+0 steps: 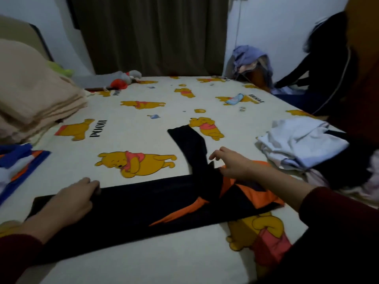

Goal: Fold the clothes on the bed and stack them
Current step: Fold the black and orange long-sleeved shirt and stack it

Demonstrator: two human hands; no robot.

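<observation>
You are working on a black garment lying as a long, flat band across the near part of the bed, with one narrow strip of it angling away toward the middle of the sheet. Orange fabric, smooth and creased into triangular folds, is showing at the band's right end. Your left hand is resting on the left end, fingers curling over the far edge of the cloth and gripping it. Your right hand is hovering just over the spot where the strip meets the orange part, fingers loosely spread; I cannot tell whether the thumb side is pinching any fabric.

A soft, rumpled pile of pale clothes is sitting to the right on the bed. Thick beige blankets, folded in layers, are lying at the left. A blue, orange and white cloth is lying at the left edge. The sheet is cream, printed with yellow cartoon bears.
</observation>
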